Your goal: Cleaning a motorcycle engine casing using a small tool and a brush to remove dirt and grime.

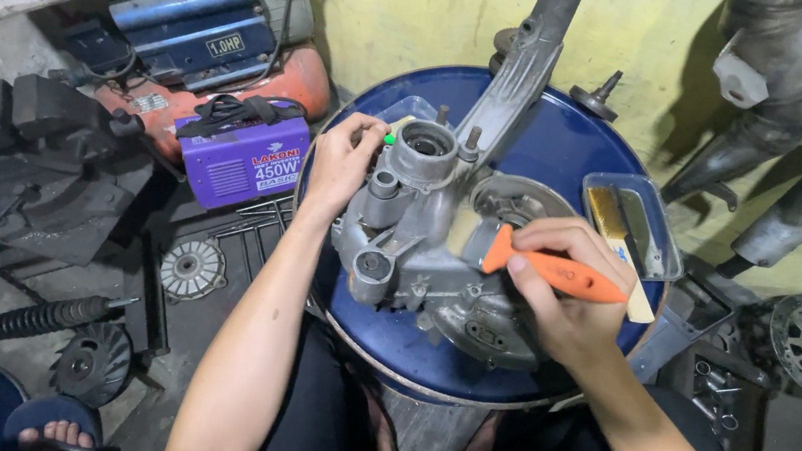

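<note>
A grey metal engine casing [441, 230] with a long arm reaching to the far side lies on the blue top of a drum [551, 142]. My left hand [340, 163] grips the casing's left edge near a round opening and steadies it. A brush with an orange handle [557, 274] is in my right hand [564, 295], its head pressed against the middle of the casing, beside a round recess.
A clear tray [655, 249] holding a flat brush sits on the drum's right edge. A purple welding box [247, 160] and a blue and orange compressor [213, 23] stand at the left. Exhaust pipes [777, 107] lean on the yellow wall. Gears, a spring shock and a sandalled foot lie on the floor.
</note>
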